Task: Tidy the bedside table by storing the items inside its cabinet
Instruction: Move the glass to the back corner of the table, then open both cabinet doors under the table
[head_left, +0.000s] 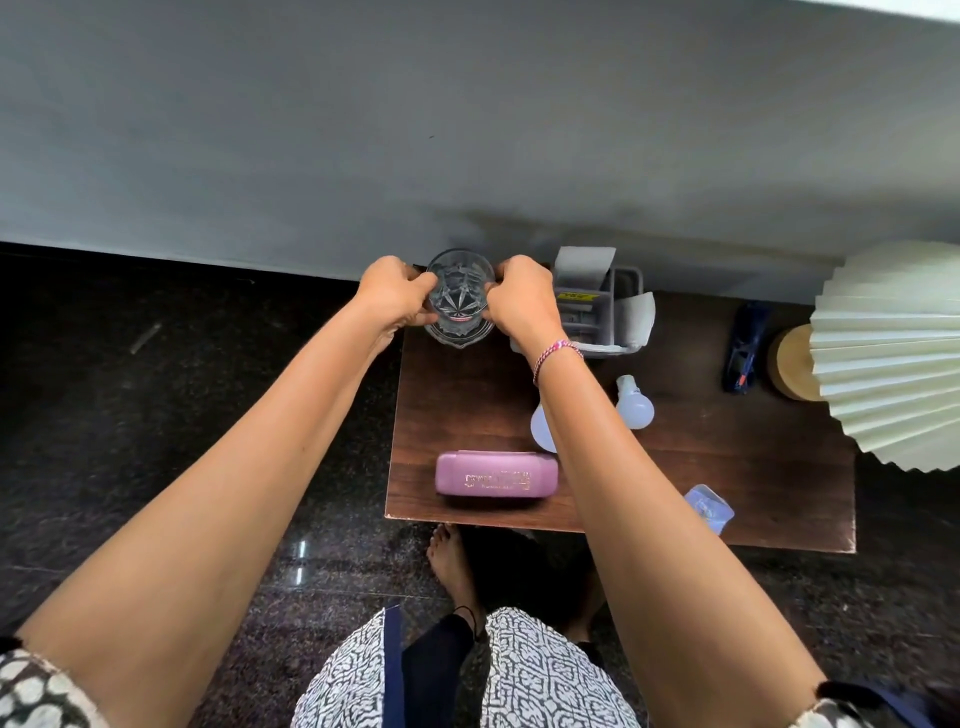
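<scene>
At the bottom of the frame, the person's patterned clothing and a bare foot (449, 558) show over the dark stone floor, close to the front edge of the brown desk (467, 405). The cabinet below the desk is out of sight from this angle, so I cannot tell whether anything is already inside it.

Nearest on the desk top are a small clear packet (709, 506) at the lower right and a pink case (496, 478) lying along the front edge. Behind them, toward the middle, lie two white bulbs (635, 404), one partly hidden by the right forearm. Farther up and to the right are a dark blue object (744, 348), too blurred to name, and a lamp (893, 358) with a pleated shade. Against the wall stands a grey organiser (602, 306) holding papers.

The glass (460, 299) is at the far left corner of the desk, in the upper centre of the frame. The left hand (395, 296) and the right hand (522, 299) grasp it from opposite sides, fingers curled round it. Whether it rests on the desk or is just clear of it cannot be told.

The tidying looks to be at an early stage. The glass seems to be the item being taken, while the pink case, bulbs, packet, dark blue object and organiser are all left to store. The lamp probably stays.
</scene>
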